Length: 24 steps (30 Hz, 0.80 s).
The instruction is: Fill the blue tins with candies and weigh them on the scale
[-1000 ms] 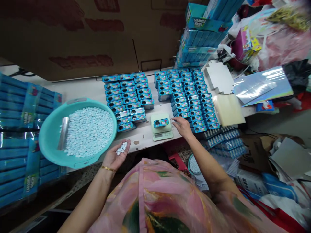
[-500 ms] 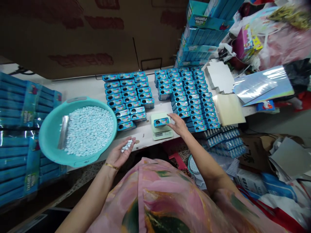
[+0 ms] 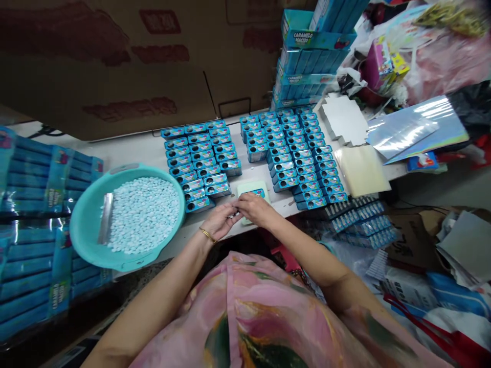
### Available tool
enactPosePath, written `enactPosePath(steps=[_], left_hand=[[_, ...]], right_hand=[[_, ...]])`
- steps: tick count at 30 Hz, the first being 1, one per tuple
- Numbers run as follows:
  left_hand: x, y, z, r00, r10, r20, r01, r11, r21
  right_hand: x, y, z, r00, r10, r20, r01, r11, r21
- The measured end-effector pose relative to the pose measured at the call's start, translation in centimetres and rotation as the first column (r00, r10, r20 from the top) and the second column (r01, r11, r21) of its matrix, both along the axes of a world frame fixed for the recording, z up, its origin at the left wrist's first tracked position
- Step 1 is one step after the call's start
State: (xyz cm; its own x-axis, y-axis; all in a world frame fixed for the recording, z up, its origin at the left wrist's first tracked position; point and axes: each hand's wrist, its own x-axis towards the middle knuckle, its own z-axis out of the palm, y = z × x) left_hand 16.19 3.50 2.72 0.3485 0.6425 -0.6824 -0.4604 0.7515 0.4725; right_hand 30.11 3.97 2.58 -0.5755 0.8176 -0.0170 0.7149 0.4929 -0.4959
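My left hand point(image 3: 221, 221) is cupped low over the table edge, fingers curled; the pale blue candies seen in it a moment ago are now hidden. My right hand point(image 3: 256, 208) has its fingertips pressed together at the left hand's fingers, and what is in them, if anything, cannot be made out. Under and behind my right hand is a pale green scale point(image 3: 249, 186), bearing a small blue candy tin point(image 3: 260, 193) that is partly covered by the hand. To the left, a turquoise basin point(image 3: 86, 225) holds many pale candies point(image 3: 143, 214) and a metal scoop point(image 3: 106, 219).
Two groups of blue tins stand upright on the table: a left group point(image 3: 199, 153) and a right group point(image 3: 303, 158). Stacked display boxes point(image 3: 307, 61) rise at the back right. White card sheets point(image 3: 343, 120) and clear plastic sheets point(image 3: 362, 171) lie to the right. Wrapped blue packs point(image 3: 30, 235) stand far left.
My left hand has moved right and up toward the scale. My right hand has come left, off the tin's right side, and now meets the left hand in front of it.
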Motion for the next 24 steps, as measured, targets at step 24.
enactPosePath(steps=[24], left_hand=[[-3.9,-2.1,-1.0,0.977,0.207,-0.056,-0.213,0.968,-0.133]], right_hand=[[3.7,1.3,-1.2,0.923,-0.32,-0.214,0.323,0.946,-0.023]])
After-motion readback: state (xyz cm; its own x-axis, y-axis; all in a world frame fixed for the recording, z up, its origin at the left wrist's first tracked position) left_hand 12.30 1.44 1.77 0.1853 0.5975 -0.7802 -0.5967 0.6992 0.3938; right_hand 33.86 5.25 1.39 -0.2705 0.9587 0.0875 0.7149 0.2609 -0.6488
